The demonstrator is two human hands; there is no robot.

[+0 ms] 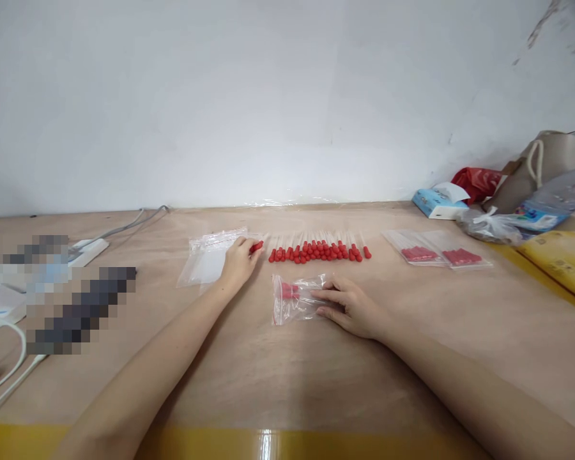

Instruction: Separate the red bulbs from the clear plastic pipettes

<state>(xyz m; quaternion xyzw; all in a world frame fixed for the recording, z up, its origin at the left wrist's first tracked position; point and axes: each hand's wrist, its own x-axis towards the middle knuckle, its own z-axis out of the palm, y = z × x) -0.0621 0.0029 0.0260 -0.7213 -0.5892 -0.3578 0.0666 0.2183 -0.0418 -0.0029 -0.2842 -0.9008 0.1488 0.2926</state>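
Down at the near edge of the tabletop (287, 390) there's a yellow tape strip (268, 445), and the wide stretch of brown surface between it and the hands is bare, so both forearms have plenty of room.

The right hand (352, 308) lies low and flat, palm down, fingers stretched leftward and pressing on the mouth of a small zip bag (297, 299) near the middle of the tabletop; its grip is spread open, resting on the plastic rather than clamped. That bag already holds a few red-tipped pieces.

Further out, the left hand (238, 260) reaches forward with the arm nearly straight, its grip pinched together on one red-capped dropper (256, 246), just at the left end of the row of droppers (320, 251). The row holds roughly twenty, too crowded for an exact count. Under the left hand lies a stack of empty bags (208, 259).

Toward the right edge sit two filled bags (438, 253), side by side. At the far right corner: one tissue box (436, 202), one water bottle (553, 201), one paper carrier bag (549, 160). At the left edge, a power strip (89, 249) with cables.
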